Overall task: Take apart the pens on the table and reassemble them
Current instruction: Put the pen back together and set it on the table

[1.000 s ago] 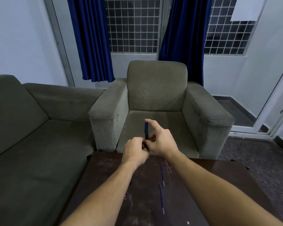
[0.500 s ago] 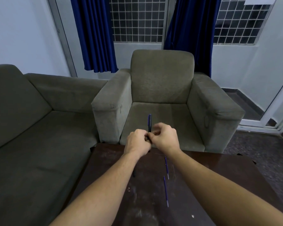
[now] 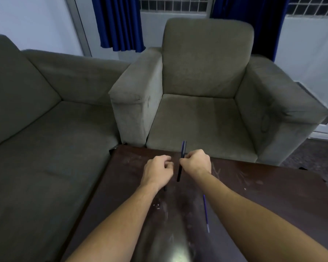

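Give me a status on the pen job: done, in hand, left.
Done: at least one pen is apart, since a bare blue refill lies loose on the table. In hand: the right hand pinches a dark barrel with a blue piece beside its top; the left hand is curled close by, contents unclear. Left: reassembly, including that loose refill.

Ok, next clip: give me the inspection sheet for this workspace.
Surface: dark brown wooden table, scratched, with white scuffs.
Job's things: slim dark pen barrel, roughly upright in the right hand, a thin blue piece beside its top; thin blue ink refill lying loose on the table.
Clutter: small dark piece peeking from under the left wrist, unclear what.
Grippers: right hand pinches the barrel; left hand curled, apart from the barrel, contents not visible.
Cables: nothing seen.
Surroundings: grey fabric armchair, matching sofa, blue curtains.
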